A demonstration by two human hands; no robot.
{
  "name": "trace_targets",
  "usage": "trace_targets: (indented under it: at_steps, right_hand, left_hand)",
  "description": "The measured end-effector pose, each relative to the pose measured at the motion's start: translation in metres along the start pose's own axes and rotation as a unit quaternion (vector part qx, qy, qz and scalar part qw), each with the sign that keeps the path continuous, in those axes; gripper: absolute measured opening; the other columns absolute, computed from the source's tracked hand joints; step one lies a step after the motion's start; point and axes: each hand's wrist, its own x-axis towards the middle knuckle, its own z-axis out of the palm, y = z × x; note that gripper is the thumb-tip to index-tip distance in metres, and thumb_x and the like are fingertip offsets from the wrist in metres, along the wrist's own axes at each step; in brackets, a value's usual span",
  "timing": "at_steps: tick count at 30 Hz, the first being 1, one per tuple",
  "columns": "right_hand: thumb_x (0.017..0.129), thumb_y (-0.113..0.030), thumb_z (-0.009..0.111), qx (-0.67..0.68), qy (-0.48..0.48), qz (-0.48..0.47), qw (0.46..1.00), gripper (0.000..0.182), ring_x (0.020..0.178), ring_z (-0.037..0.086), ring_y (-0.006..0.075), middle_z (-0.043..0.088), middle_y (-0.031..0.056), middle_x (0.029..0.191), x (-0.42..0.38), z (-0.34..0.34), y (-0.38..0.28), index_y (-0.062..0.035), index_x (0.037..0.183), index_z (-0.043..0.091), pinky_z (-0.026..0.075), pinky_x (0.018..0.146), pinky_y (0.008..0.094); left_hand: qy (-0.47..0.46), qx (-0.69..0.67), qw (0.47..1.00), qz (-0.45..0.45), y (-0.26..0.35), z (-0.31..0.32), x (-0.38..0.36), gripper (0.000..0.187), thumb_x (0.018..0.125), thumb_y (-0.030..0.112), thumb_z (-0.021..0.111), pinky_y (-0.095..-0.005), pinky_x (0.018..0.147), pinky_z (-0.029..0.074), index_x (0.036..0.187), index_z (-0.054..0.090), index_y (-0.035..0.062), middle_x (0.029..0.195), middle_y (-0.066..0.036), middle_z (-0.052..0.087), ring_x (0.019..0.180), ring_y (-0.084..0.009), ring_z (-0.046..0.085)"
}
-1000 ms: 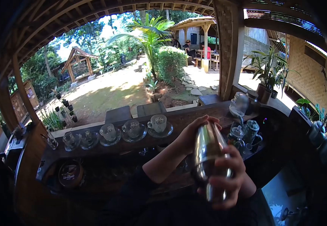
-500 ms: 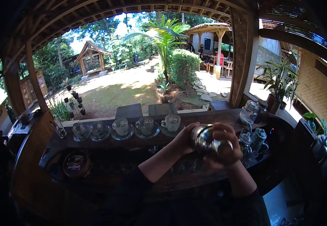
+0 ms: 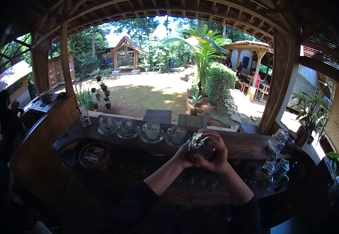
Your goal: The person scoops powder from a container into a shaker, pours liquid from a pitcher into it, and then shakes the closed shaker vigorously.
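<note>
**Both hands wrapped round a steel shaker above a wooden bar desk**

Head view, a wide fisheye picture looking forward and down. Just right of centre, the left hand [image 3: 185, 155] and the right hand [image 3: 218, 159] meet around a shiny metal shaker [image 3: 201, 145]. The fingers of both hands are curled and clamped on it, covering most of its body, so only its rounded, reflective end shows towards the camera. Both forearms rise from the lower middle of the frame in dark sleeves.

A second ago the shaker stood taller and nearer the lens, lower right of centre, its long side showing. Now it sits higher, further away and end-on. By my judgement it is being swung back and forth, a shake in progress, not set down.

Behind the hands a dark wooden desk [image 3: 247, 142] runs across the middle. On it, centre left, stands a row of glass cups on saucers [image 3: 152, 130], well apart from the hands. A round tin [image 3: 94, 155] sits lower left. Glass jars [image 3: 277, 141] cluster at right. Beyond is a sunlit garden with a palm [image 3: 206, 46].
</note>
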Motion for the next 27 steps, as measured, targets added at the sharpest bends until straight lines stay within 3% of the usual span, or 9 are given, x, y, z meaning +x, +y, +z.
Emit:
trace_targets:
  at_steps: [6, 9, 11, 14, 17, 19, 21, 24, 27]
  right_hand:
    - [0.073, -0.026, 0.063, 0.001, -0.198, -0.400, 0.895, 0.026, 0.107, 0.053, 0.0305, 0.055, 0.0034, 0.114, 0.039, 0.035, -0.121, -0.0231, 0.098, 0.059, 0.044, 0.088, 0.0475]
    - [0.069, -0.019, 0.068, 0.060, -0.176, -0.324, 0.928, 0.034, 0.107, 0.052, 0.0313, 0.055, 0.0076, 0.115, 0.056, 0.072, -0.066, -0.0168, 0.101, 0.061, 0.045, 0.087, 0.0464]
    - [0.067, -0.018, 0.072, 0.092, -0.159, -0.087, 0.979, 0.038, 0.100, 0.056, 0.0336, 0.057, 0.0115, 0.109, 0.049, 0.108, -0.012, -0.0142, 0.103, 0.059, 0.047, 0.083, 0.0430]
    - [0.066, -0.018, 0.072, 0.156, -0.151, -0.170, 0.961, 0.040, 0.101, 0.055, 0.0323, 0.057, 0.0094, 0.107, 0.055, 0.119, -0.038, -0.0150, 0.104, 0.060, 0.048, 0.083, 0.0426]
    - [0.069, -0.023, 0.065, 0.157, -0.207, -0.384, 0.886, 0.043, 0.111, 0.049, 0.0288, 0.054, 0.0021, 0.117, 0.058, 0.095, -0.115, -0.0336, 0.109, 0.054, 0.047, 0.086, 0.0436]
    - [0.068, -0.023, 0.065, 0.175, -0.191, -0.385, 0.886, 0.042, 0.111, 0.049, 0.0288, 0.054, 0.0024, 0.117, 0.062, 0.110, -0.106, -0.0329, 0.108, 0.054, 0.047, 0.086, 0.0443]
    - [0.068, -0.022, 0.068, 0.177, -0.178, -0.343, 0.905, 0.038, 0.109, 0.050, 0.0303, 0.054, 0.0052, 0.115, 0.062, 0.136, -0.066, -0.0257, 0.104, 0.058, 0.047, 0.086, 0.0448]
    - [0.072, -0.019, 0.069, 0.187, -0.174, -0.086, 0.963, 0.033, 0.103, 0.053, 0.0351, 0.056, 0.0111, 0.109, 0.044, 0.167, -0.021, -0.0144, 0.103, 0.061, 0.046, 0.084, 0.0442]
    - [0.071, -0.018, 0.068, 0.216, -0.183, -0.230, 0.931, 0.033, 0.103, 0.053, 0.0329, 0.056, 0.0089, 0.110, 0.054, 0.151, -0.056, -0.0172, 0.103, 0.060, 0.047, 0.085, 0.0440]
  left_hand:
    - [-0.043, 0.131, 0.988, 0.073, 0.050, 0.078, -0.077, 0.041, 0.089, 0.039, 0.050, -0.0431, 0.077, 0.051, 0.111, 0.055, 0.0049, 0.102, -0.014, 0.058, 0.091, -0.0317, 0.061]
    - [0.085, 0.073, 0.991, 0.072, 0.060, 0.059, -0.090, 0.036, 0.091, 0.035, 0.047, -0.0378, 0.075, 0.052, 0.112, 0.052, 0.0057, 0.101, -0.013, 0.058, 0.090, -0.0287, 0.061]
    - [0.060, 0.015, 0.977, 0.202, 0.054, 0.017, -0.093, 0.030, 0.094, 0.031, 0.043, -0.0361, 0.077, 0.052, 0.110, 0.052, 0.0082, 0.098, -0.009, 0.059, 0.096, -0.0223, 0.059]
    - [0.178, -0.006, 0.969, 0.172, 0.071, 0.014, -0.120, 0.032, 0.094, 0.032, 0.042, -0.0375, 0.082, 0.050, 0.113, 0.053, 0.0087, 0.099, -0.009, 0.059, 0.100, -0.0230, 0.057]
    - [-0.024, 0.068, 0.988, 0.133, 0.091, 0.043, -0.144, 0.039, 0.092, 0.038, 0.045, -0.0425, 0.082, 0.049, 0.114, 0.057, 0.0084, 0.106, -0.015, 0.058, 0.099, -0.0349, 0.056]
    - [-0.089, 0.091, 0.976, 0.176, 0.096, 0.048, -0.152, 0.039, 0.096, 0.039, 0.034, -0.0603, 0.074, 0.051, 0.116, 0.054, 0.0120, 0.113, -0.013, 0.055, 0.103, -0.0377, 0.053]
    - [0.087, 0.013, 0.981, 0.173, 0.100, 0.016, -0.161, 0.037, 0.096, 0.037, 0.035, -0.0561, 0.077, 0.051, 0.115, 0.055, 0.0128, 0.113, -0.011, 0.054, 0.100, -0.0329, 0.054]
    - [0.082, -0.008, 0.968, 0.238, 0.089, -0.060, -0.150, 0.035, 0.095, 0.037, 0.038, -0.0518, 0.076, 0.051, 0.113, 0.057, 0.0125, 0.111, -0.012, 0.056, 0.100, -0.0327, 0.054]
    - [0.044, -0.034, 0.981, 0.183, 0.087, -0.019, -0.158, 0.034, 0.094, 0.036, 0.042, -0.0475, 0.076, 0.051, 0.111, 0.058, 0.0122, 0.109, -0.014, 0.057, 0.101, -0.0326, 0.054]
